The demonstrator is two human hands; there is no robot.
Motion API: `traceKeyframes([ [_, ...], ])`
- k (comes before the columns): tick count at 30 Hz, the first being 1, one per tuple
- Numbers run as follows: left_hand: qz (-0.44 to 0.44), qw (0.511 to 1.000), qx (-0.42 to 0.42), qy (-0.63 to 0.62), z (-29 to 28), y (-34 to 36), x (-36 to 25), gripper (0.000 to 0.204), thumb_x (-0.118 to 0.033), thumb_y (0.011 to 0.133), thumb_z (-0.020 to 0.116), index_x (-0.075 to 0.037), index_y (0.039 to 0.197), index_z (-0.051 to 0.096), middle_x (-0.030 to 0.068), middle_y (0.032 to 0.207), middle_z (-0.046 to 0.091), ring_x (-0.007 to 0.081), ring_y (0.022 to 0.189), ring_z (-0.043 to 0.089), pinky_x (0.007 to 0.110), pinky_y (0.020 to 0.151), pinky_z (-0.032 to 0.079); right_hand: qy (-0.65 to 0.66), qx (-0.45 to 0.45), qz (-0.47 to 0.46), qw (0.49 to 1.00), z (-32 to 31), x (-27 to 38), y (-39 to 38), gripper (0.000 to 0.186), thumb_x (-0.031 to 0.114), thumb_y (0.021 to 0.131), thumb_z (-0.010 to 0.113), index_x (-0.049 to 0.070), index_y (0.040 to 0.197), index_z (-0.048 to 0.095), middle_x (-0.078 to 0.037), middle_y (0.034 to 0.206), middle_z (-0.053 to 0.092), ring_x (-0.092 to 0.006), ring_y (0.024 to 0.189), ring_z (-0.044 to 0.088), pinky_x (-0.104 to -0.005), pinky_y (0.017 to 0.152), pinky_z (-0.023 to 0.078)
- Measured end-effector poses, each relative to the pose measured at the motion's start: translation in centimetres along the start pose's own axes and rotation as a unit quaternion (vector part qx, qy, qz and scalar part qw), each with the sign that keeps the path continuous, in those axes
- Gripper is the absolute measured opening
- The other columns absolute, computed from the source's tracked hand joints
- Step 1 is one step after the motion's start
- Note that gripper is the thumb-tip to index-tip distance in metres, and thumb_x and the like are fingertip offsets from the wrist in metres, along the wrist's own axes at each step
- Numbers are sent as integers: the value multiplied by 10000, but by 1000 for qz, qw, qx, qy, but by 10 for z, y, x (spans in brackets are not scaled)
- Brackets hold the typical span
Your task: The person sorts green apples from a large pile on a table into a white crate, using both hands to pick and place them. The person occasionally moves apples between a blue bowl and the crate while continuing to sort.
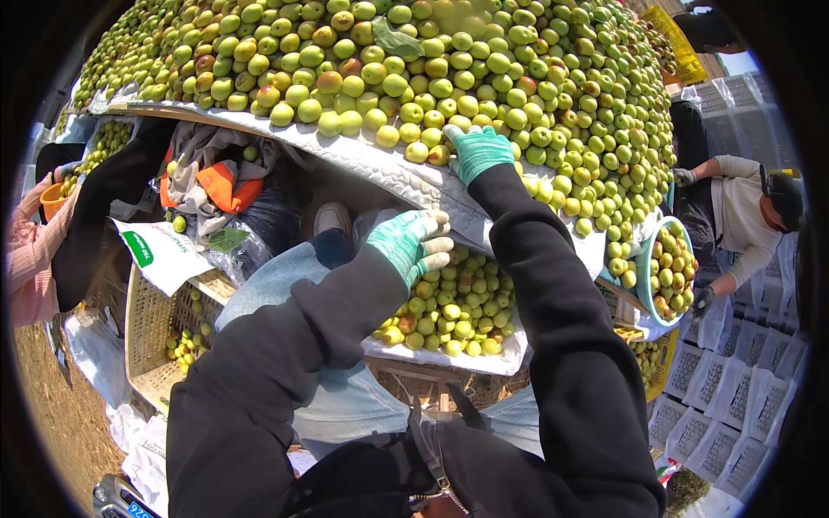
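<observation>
My right hand (480,154), in a green glove with pale fingertips, reaches to the near edge of a big heap of jujube-like green fruits (462,78). Its fingers stretch over the fruits at the rim, and no fruit shows in its grasp. Lower and further left is my left hand (409,242) in a matching glove. Its thumb and fingers are apart with nothing visible between them; its palm is partly hidden. It hovers by the upper left of a lower batch of the same fruits (458,306), which rests on a white-lined tray (484,363) before my lap.
A beige plastic crate (147,337) with a few fruits stands left of my legs. A light-blue basket (646,268) of fruits is at right, beside a co-worker (743,198) in gloves. Another person (39,250) sits at far left. White quilted padding (371,160) edges the heap.
</observation>
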State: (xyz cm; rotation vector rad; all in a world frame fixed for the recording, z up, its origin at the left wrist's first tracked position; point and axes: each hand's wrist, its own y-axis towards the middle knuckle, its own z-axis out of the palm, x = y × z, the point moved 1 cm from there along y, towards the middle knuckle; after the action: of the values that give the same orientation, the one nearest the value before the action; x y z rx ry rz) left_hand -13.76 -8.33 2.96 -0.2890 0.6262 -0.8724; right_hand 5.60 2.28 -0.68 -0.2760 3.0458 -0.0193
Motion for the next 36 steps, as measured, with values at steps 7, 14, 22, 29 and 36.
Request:
traceKeyframes([
  [7, -49, 998, -3, 48, 40, 30, 22, 275, -159, 951, 505, -10, 1182, 532, 114, 1134, 574, 218, 973, 604, 321, 811, 537, 90, -14, -56, 994, -6, -35, 17, 180, 232, 819, 631, 72, 899, 611, -147, 823, 636, -356, 753, 631, -431, 658, 495],
  [14, -108, 992, 45, 43, 56, 44, 20, 271, -176, 943, 527, -17, 1161, 551, 89, 1106, 578, 195, 959, 606, 303, 803, 530, 247, -182, 294, 905, -48, -164, 51, 395, 408, 931, 495, 57, 849, 657, -176, 772, 655, -361, 780, 630, -442, 720, 488],
  [22, -94, 994, 61, -6, 60, 74, 23, 260, -155, 939, 521, -5, 1149, 561, 104, 1124, 577, 220, 987, 604, 325, 801, 535, 88, -2, 248, 965, -30, -202, 90, 385, 341, 809, 681, 178, 1129, 539, -133, 1037, 611, -302, 1031, 590, -486, 910, 424],
  [29, -48, 988, -41, -143, 84, 110, -5, 430, -309, 951, 496, -113, 1327, 429, 128, 1284, 437, 315, 1140, 501, 485, 887, 501, 528, -2, 186, 829, -80, -143, 36, 272, 317, 927, 551, 60, 1014, 569, -65, 947, 634, -209, 963, 595, -366, 874, 462],
  [36, -33, 972, 6, -233, 99, 138, -35, 207, -269, 906, 579, -179, 1079, 511, 34, 912, 551, 163, 702, 533, 318, 597, 477, 69, -280, 187, 939, -86, -220, 126, 413, 266, 815, 676, 60, 1155, 565, -169, 1131, 581, -332, 1058, 550, -409, 927, 442],
])
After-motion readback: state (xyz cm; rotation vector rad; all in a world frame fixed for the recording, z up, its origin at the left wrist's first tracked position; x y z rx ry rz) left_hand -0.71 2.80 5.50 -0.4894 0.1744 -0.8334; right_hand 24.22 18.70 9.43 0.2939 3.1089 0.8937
